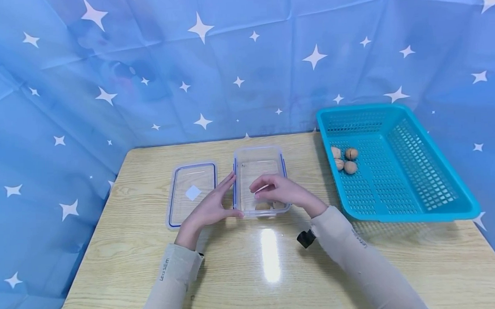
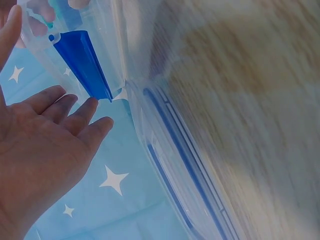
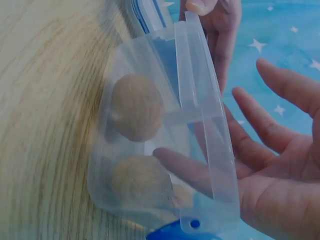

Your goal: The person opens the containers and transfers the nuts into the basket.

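Note:
A clear plastic storage box [image 1: 257, 152] with blue side latches stands open at the middle of the table. Through its wall in the right wrist view, walnuts [image 3: 138, 107] lie on the bottom; two show well and another only in part. My left hand [image 1: 211, 207] is at the box's left side, fingers extended and thumb by the near corner. Over the box is my right hand [image 1: 279, 190], its fingers loosely bent and spread with nothing between them. One finger [image 3: 182, 167] dips below the rim, close to the walnuts.
The box's clear lid [image 1: 174, 195] with a blue seal lies flat to the left. On the right stands a turquoise basket [image 1: 404, 188], with several walnuts [image 1: 351, 167] by its left wall. A blue star-patterned cloth [image 1: 234, 57] hangs behind the wooden table [image 1: 122, 254].

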The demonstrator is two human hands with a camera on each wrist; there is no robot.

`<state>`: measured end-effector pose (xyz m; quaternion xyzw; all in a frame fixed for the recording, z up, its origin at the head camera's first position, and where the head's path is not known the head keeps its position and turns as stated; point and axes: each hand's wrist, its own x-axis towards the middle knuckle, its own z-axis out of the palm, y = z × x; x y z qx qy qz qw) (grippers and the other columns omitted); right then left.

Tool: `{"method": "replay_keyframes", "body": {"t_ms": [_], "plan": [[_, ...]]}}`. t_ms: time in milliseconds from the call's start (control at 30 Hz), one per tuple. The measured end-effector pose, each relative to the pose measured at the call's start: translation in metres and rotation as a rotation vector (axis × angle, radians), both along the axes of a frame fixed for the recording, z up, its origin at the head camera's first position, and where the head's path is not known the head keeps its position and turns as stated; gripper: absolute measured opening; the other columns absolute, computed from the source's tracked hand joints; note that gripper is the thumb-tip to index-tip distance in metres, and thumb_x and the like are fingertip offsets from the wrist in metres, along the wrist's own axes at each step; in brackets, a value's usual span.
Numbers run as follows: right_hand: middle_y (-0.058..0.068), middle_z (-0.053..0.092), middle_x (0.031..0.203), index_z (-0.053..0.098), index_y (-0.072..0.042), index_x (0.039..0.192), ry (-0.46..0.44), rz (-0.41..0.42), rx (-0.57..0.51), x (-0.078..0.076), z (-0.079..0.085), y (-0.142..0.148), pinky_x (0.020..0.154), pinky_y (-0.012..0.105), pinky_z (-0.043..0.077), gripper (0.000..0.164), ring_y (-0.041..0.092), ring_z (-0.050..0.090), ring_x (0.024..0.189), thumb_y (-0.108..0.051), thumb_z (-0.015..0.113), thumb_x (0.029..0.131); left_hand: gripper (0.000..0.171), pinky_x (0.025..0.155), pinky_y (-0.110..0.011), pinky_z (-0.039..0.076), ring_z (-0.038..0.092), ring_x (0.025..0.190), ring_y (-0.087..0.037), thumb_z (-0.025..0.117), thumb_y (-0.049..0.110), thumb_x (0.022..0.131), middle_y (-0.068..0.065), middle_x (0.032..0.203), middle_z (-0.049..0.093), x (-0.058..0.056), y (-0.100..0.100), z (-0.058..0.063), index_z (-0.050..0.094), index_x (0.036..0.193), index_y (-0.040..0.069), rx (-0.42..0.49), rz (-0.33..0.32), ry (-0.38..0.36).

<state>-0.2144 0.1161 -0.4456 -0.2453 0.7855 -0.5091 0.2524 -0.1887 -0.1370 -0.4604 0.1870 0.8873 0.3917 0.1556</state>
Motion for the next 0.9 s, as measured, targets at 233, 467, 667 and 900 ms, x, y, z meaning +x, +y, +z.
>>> {"method": "replay_keyframes", "body": {"t_ms": [233, 467, 667, 900], "plan": [[0.018, 0.064, 0.130, 0.059, 0.002, 0.131, -0.027, 0.061, 0.065, 0.001, -0.005, -0.011, 0.105, 0.047, 0.050, 0.038, 0.031, 0.061, 0.121, -0.020, 0.058, 0.101, 0.109, 0.124, -0.056, 0.022, 0.011, 0.156, -0.029, 0.085, 0.039, 0.077, 0.003, 0.170, 0.009, 0.000, 0.000, 0.000, 0.019, 0.161, 0.019, -0.005, 0.001, 0.003], [0.017, 0.066, 0.128, 0.061, 0.002, 0.129, -0.021, 0.067, 0.108, 0.004, -0.011, -0.019, 0.101, 0.043, 0.053, 0.036, 0.031, 0.062, 0.120, -0.019, 0.059, 0.100, 0.109, 0.124, -0.056, 0.023, 0.012, 0.156, -0.030, 0.085, 0.038, 0.077, 0.002, 0.170, 0.009, -0.001, -0.001, -0.001, 0.019, 0.161, 0.015, -0.004, -0.009, 0.014], [0.021, 0.066, 0.124, 0.061, 0.006, 0.125, 0.031, 0.091, 0.124, 0.004, -0.013, -0.025, 0.101, 0.043, 0.053, 0.033, 0.034, 0.063, 0.117, -0.013, 0.060, 0.098, 0.109, 0.123, -0.056, 0.024, 0.012, 0.156, -0.031, 0.085, 0.037, 0.077, 0.002, 0.170, 0.008, 0.000, -0.002, -0.001, 0.019, 0.161, 0.013, 0.004, -0.014, 0.015], [0.021, 0.066, 0.126, 0.062, 0.006, 0.126, 0.016, 0.103, 0.133, 0.002, -0.020, -0.028, 0.102, 0.040, 0.053, 0.033, 0.032, 0.064, 0.116, -0.011, 0.061, 0.098, 0.108, 0.123, -0.056, 0.025, 0.013, 0.156, -0.030, 0.085, 0.036, 0.078, 0.001, 0.170, 0.009, 0.000, -0.001, -0.002, 0.020, 0.160, 0.012, 0.004, -0.016, 0.019]]}}
